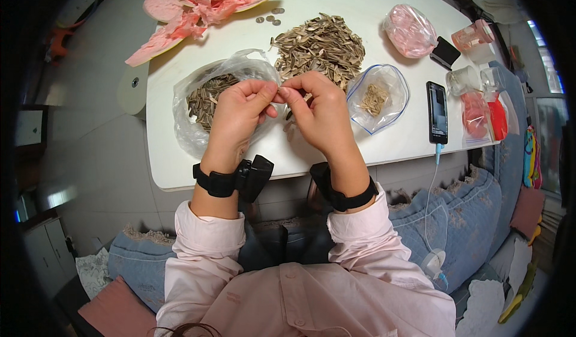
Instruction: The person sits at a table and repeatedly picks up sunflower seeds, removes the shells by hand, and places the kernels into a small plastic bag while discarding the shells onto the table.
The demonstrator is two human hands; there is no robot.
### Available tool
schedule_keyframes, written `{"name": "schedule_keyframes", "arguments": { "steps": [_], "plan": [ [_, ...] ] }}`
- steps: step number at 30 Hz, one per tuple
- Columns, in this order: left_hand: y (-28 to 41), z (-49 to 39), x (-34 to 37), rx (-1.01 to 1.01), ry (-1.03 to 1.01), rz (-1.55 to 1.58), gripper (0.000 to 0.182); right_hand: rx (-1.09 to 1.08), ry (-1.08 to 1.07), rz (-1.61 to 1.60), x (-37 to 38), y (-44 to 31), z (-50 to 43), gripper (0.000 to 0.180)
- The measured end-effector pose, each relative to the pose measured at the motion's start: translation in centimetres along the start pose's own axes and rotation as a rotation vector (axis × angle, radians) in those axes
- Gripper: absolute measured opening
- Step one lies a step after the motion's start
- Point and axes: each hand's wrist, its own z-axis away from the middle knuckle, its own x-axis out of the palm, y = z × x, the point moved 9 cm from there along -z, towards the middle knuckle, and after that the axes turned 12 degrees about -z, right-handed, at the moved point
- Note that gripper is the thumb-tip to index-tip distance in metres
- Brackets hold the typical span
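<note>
My left hand (245, 112) and my right hand (317, 107) meet fingertip to fingertip above the white table (279, 168). Between them they pinch something tiny, probably a sunflower seed; the fingers mostly hide it. Beneath and beside my left hand lies an open clear plastic bag (184, 134) of striped sunflower seeds (202, 101). A heap of sunflower seed shells (321, 44) rises just beyond my hands. To the right of my right hand, a zip bag (393, 110) with a blue seal stands open, with pale shelled kernels (374, 99) inside.
Pink torn rind-like pieces (198, 13) and several coins (270, 18) lie at the far left. A wrapped pink bundle (409, 31), a black stand (445, 52), glass jars (462, 80), a red packet (497, 119) and a phone (437, 112) on a charging cable (429, 193) occupy the right side.
</note>
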Motion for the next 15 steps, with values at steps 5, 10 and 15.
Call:
{"name": "schedule_keyframes", "arguments": {
  "steps": [5, 10, 15],
  "plan": [
    [-0.1, -0.1, 0.9, -0.014, -0.087, 0.025, 0.017, -0.058, -0.039, 0.003, -0.5, -0.2, -0.2, 0.006],
    [0.3, -0.1, 1.4, 0.049, -0.130, 0.063, 0.015, 0.179, 0.029, -0.217, -0.9, 2.4, 0.1, 0.011],
    [0.5, -0.1, 1.5, 0.060, -0.120, 0.033, 0.016, 0.295, 0.029, -0.420, -0.4, 3.6, 0.4, 0.016]
  ]
}}
